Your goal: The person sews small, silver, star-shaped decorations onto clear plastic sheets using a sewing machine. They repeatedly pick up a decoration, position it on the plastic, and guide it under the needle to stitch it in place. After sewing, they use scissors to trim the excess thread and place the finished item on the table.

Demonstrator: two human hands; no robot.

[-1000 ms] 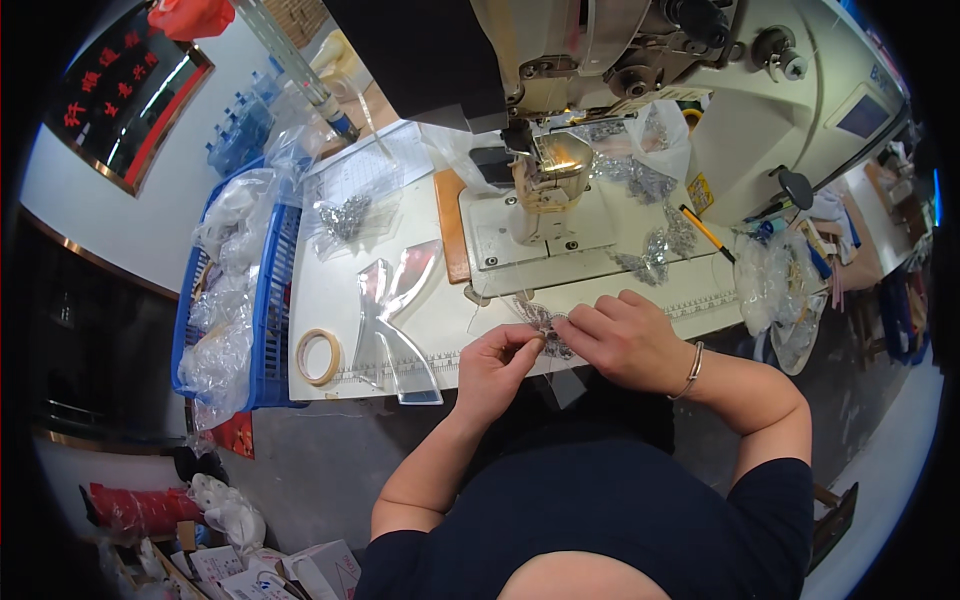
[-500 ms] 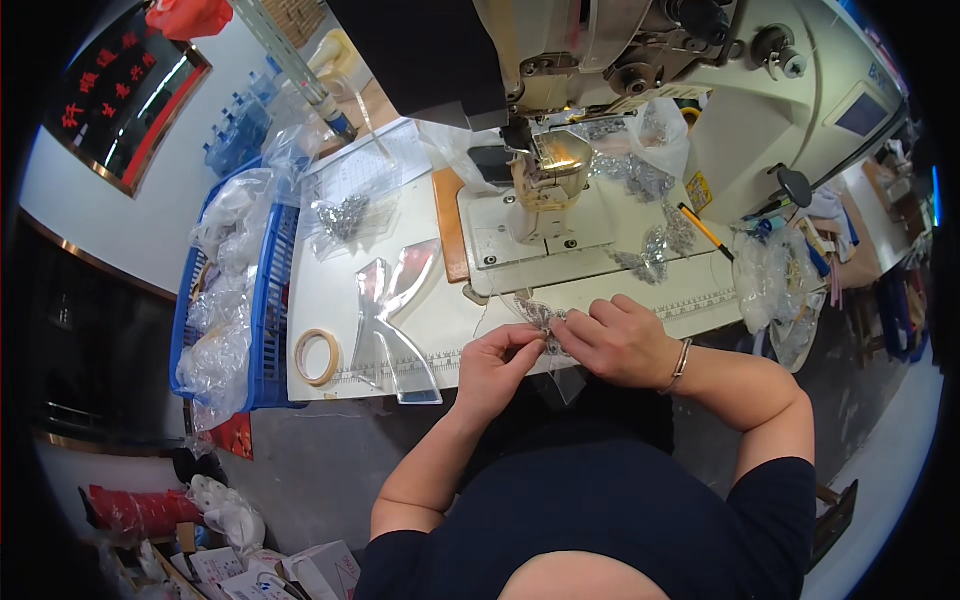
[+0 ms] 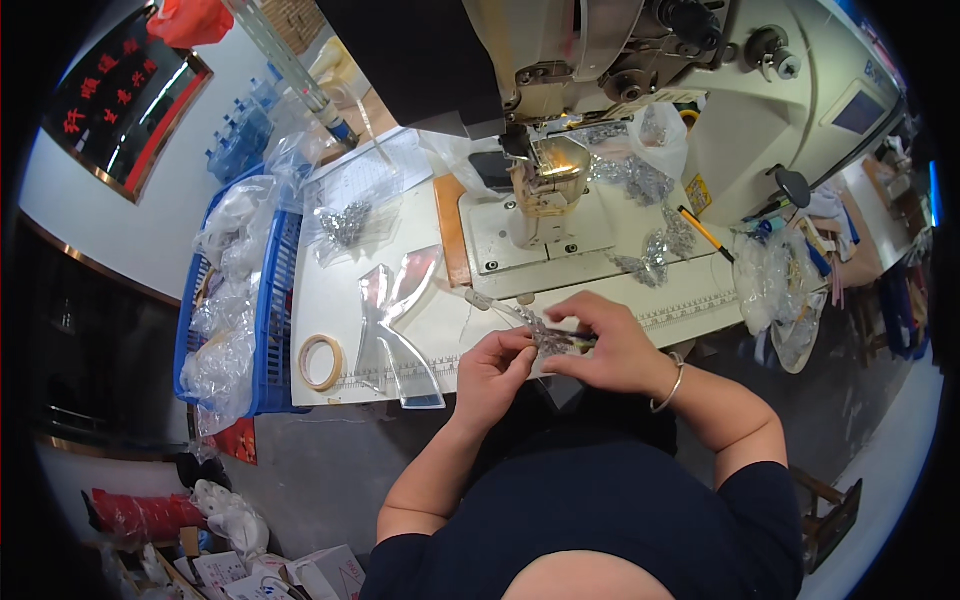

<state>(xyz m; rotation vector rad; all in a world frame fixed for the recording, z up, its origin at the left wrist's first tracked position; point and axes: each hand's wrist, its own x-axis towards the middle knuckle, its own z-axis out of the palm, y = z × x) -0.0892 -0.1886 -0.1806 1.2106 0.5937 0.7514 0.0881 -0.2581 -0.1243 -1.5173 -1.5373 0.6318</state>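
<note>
At the front edge of the sewing table, my left hand (image 3: 493,375) pinches a small silvery, sparkling piece (image 3: 545,338) between thumb and fingertips. It looks like a beaded lace motif; its outline is partly covered by my fingers. My right hand (image 3: 615,345) curls around a small dark tool (image 3: 578,341), apparently thread snips, with its tip against the silvery piece. The tool's far part is hidden in the palm. Beyond both hands stands the sewing machine's raised bed (image 3: 548,205) with its needle area lit. Another silvery motif (image 3: 645,262) lies right of the machine plate.
Clear, mirror-edged templates (image 3: 385,325) and a tape roll (image 3: 320,362) lie to the left. A blue basket (image 3: 272,330) of plastic bags stands beside the table. A yellow-black pen (image 3: 706,233) and a plastic bag (image 3: 765,285) are at right. The machine head (image 3: 590,50) overhangs the table.
My right hand has opened from its pinch on the silvery piece, drawn slightly right, and now shows the dark tool. The left hand keeps its pinch, nearly in place.
</note>
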